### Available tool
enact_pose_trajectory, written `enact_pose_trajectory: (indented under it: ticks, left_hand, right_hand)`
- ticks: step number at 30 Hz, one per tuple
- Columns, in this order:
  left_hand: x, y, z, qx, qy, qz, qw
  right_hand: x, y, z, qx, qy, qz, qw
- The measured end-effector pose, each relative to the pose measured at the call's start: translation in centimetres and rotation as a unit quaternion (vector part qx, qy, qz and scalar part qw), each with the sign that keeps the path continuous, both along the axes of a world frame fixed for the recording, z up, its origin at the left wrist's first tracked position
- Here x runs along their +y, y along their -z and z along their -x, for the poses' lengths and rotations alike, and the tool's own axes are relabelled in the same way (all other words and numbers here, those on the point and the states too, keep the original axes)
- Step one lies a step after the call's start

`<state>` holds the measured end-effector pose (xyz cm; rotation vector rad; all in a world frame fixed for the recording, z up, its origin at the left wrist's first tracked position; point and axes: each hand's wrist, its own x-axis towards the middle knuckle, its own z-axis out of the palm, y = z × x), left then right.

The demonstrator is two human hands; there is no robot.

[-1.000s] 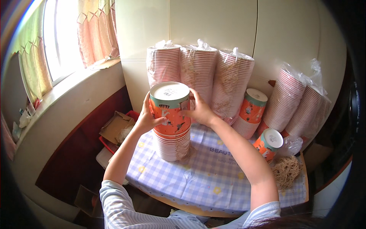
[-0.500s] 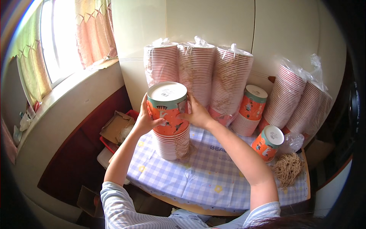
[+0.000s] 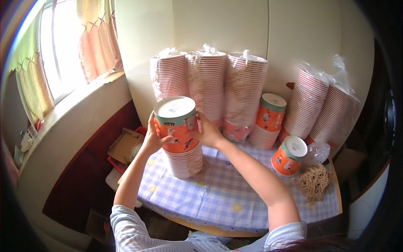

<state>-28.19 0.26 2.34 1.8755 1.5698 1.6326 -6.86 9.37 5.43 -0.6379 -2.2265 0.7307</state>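
Note:
Upside-down paper buckets, orange with a teal band and white base, stand nested in a stack point(image 3: 178, 138) on the table's left part. My left hand point(image 3: 154, 137) wraps the left side of the top bucket, thumb across its front. On its right side my right hand point(image 3: 208, 133) grips in the same way, thumb pointing inward. Below my hands the pale rims of the nested buckets point(image 3: 180, 161) show. Thin tan strands or a clear wrap seem to lie along the lower right of the stack; I cannot tell which.
Tall bagged stacks of buckets point(image 3: 205, 84) line the wall; two more bagged stacks point(image 3: 308, 101) lean at right. A shorter stack point(image 3: 268, 119), a single bucket point(image 3: 287, 161) and a tan twine bundle point(image 3: 314, 182) stand on the checked tablecloth point(image 3: 201, 201). A cardboard box point(image 3: 124, 145) sits left.
The whole view has shifted slightly, so most things sit a little further left in it. Both hands keep their hold on the top of the stack.

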Motion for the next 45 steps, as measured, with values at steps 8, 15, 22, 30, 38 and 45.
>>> enact_pose_trajectory:
  ticks: [8,15,22,30,38,45]
  left_hand:
    - [-3.5,1.6,-4.5,0.141,-0.212,-0.124,0.959]
    - [-3.8,4.3,-13.9,0.237,-0.103,-0.245,0.934]
    - [1.1,9.6,-21.7,0.163,0.050,-0.130,0.977]
    - [2.4,13.9,-24.4,0.077,0.083,-0.070,0.991]
    - [2.4,14.1,-23.6,0.067,0.097,-0.055,0.992]
    - [2.8,15.2,-23.1,-0.012,0.134,0.074,0.988]
  right_hand:
    - [-2.1,5.3,-9.0,-0.016,0.042,0.155,0.987]
    - [-0.1,9.6,-24.3,-0.166,0.273,-0.200,0.926]
    - [-0.5,9.5,-31.4,-0.203,0.439,-0.307,0.820]
    - [0.1,10.8,-32.8,-0.175,0.459,-0.283,0.824]
    - [-0.2,8.6,-31.6,-0.064,0.430,-0.245,0.866]
    - [-1.5,6.8,-29.5,0.191,0.301,0.027,0.934]
